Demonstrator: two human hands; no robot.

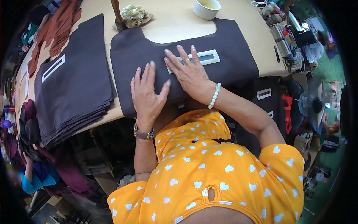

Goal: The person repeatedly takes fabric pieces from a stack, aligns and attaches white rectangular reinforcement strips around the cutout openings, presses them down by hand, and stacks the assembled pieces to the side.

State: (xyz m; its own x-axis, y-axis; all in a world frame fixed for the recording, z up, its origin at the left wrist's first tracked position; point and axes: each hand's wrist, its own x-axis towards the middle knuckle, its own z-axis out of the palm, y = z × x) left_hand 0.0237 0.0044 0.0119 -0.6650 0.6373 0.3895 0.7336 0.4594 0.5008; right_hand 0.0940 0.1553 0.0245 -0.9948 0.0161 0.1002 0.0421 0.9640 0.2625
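Observation:
A dark cut fabric piece [231, 56] with a curved notch lies across the table in front of me. On it sits a white rectangular frame-shaped strip [212, 56] with a dark slot in its middle. My right hand [191, 76], wearing a ring and a bead bracelet, lies over the strip's left part with its fingers spread, hiding some of it. My left hand [148, 91], with a watch at the wrist, rests on the fabric to the left, fingers stretched out and thumb apart. Neither hand grips anything.
To the left is a stack of dark fabric pieces [74, 86], its top one bearing a white frame strip [54, 68]. Behind stand a brush with a wooden handle [118, 16], a crumpled pale lump [136, 16] and a white bowl [206, 10]. Reddish-brown fabric [56, 28] lies far left.

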